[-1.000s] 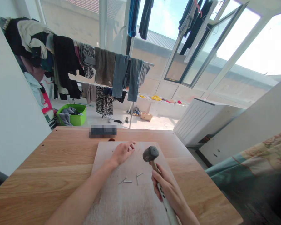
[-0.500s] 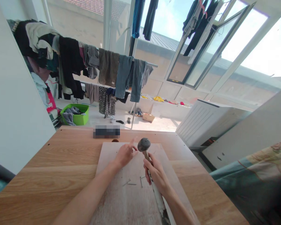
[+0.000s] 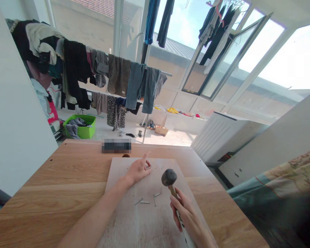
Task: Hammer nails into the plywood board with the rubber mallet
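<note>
My right hand (image 3: pixel 187 212) is wrapped round the handle of a mallet (image 3: pixel 169 177) with a dark, rounded head, held over the right part of a pale wooden board (image 3: pixel 134 224). Near the board's far edge, my left hand (image 3: pixel 138 169) rests with one finger raised and the thumb and other fingers closed together. What they pinch, if anything, is too small to make out. Several loose nails (image 3: pixel 145 202) lie on the board between the two hands. Thin upright marks, perhaps nails, show just right of my left fingertips.
Beneath the board is a wood-grain table (image 3: pixel 67 193). A blurred dark box (image 3: pixel 116 146) and a small brown round thing (image 3: pixel 126 155) stand at its far side. Beyond are a laundry rack (image 3: pixel 167 73), a green basket (image 3: pixel 86 131) and a white cabinet (image 3: pixel 214 137). A curtain (image 3: pixel 268 186) hangs at right.
My right hand has moved the mallet right and toward me, away from my left hand. The left hand stays in about the same place on the board. The view has shifted slightly.
</note>
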A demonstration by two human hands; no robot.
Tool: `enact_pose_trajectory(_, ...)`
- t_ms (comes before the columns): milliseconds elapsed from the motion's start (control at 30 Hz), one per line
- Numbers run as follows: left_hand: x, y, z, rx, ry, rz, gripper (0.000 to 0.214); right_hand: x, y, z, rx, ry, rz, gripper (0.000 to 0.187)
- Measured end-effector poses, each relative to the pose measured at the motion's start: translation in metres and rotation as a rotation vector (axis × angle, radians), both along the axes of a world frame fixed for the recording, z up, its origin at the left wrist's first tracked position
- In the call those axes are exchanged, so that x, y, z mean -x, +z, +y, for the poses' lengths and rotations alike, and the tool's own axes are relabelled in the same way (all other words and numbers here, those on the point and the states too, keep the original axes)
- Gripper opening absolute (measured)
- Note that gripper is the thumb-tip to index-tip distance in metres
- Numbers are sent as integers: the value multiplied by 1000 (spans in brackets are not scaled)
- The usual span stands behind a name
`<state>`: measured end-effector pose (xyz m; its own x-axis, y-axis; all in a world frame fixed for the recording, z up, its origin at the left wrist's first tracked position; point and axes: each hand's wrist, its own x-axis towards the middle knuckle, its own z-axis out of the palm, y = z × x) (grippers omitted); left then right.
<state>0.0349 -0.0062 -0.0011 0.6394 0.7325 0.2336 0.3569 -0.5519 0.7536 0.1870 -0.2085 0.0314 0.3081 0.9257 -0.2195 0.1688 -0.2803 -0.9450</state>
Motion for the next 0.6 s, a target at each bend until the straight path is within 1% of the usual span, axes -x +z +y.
enact_pose_trajectory(67,0,-2,1,-16,5,-13,71,-2,-11,-8,20,-67,-2,46)
enact_pose_trajectory(133,1,1,0,-62,33,-38,62,-2,-21,-11,6,-107,-17,46)
enact_pose_trajectory(200,2,10,-2,-129,39,-43,45,0,-26,-10,-30,-111,-38,46)
enact_pose_trajectory(233,2,18,-5,-158,13,-29,34,1,-27,-9,-42,-108,-44,46)
enact_pose_trajectory(267,2,27,-9,-175,-37,0,24,2,-27,-8,-48,-109,-44,47)
enact_pose_trajectory(333,1,45,-20,-179,-188,102,10,3,-26,-8,-42,-121,-43,49)
enact_pose_trajectory(400,-4,58,-36,-182,-337,252,13,4,-25,-8,-36,-141,-51,49)
enact_pose_trajectory(433,-7,62,-44,-197,-393,333,15,5,-26,-8,-39,-155,-53,50)
enact_pose_trajectory(467,-11,63,-52,-217,-433,409,17,5,-27,-8,-45,-169,-53,51)
enact_pose_trajectory(533,-18,61,-66,-252,-474,526,15,5,-32,-9,-58,-191,-48,52)
enact_pose_trajectory(600,-23,56,-75,-275,-488,577,13,4,-37,-10,-60,-205,-59,52)
